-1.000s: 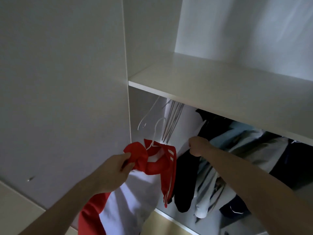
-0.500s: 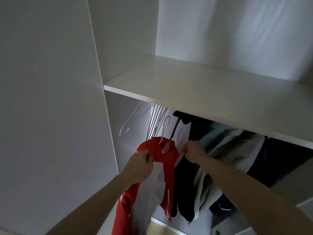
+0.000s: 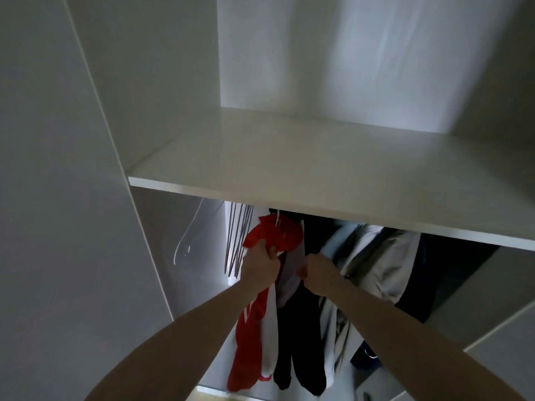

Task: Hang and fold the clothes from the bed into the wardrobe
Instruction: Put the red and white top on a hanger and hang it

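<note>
Up it goes: the red and white garment [image 3: 278, 238] has climbed from chest height a second ago to right under the wardrobe shelf [image 3: 289, 166], and its white hanger hook [image 3: 277, 219], which showed plainly above the collar half a second back, now disappears behind the shelf's front edge. Whether the hook has caught the rail cannot be told, because the rail itself is hidden up there. The left hand [image 3: 260, 266] has its fingers curled tight round the bunched red shoulder, gripping cloth and steering the piece inward; it has come up and across with the garment. The right hand [image 3: 317, 272] is closed in a fist on the edge of the pale cloth just beside it, touching the hanging clothes [image 3: 373, 256], and looks to be holding that row aside to keep a slot open, much as it did before. The garment now hangs between the bunch of bare wire hangers [image 3: 238, 235] on one side and the dark pieces [image 3: 301, 348] on the other, its red and white length trailing down past the left forearm. An empty clear hanger [image 3: 188, 235] dangles further over, near the side wall. By my reading this is the last stretch of hanging this one item: the lift is made, and what remains is seating the hook and letting go. The bed is out of view, so how many clothes wait there is unknown.
</note>
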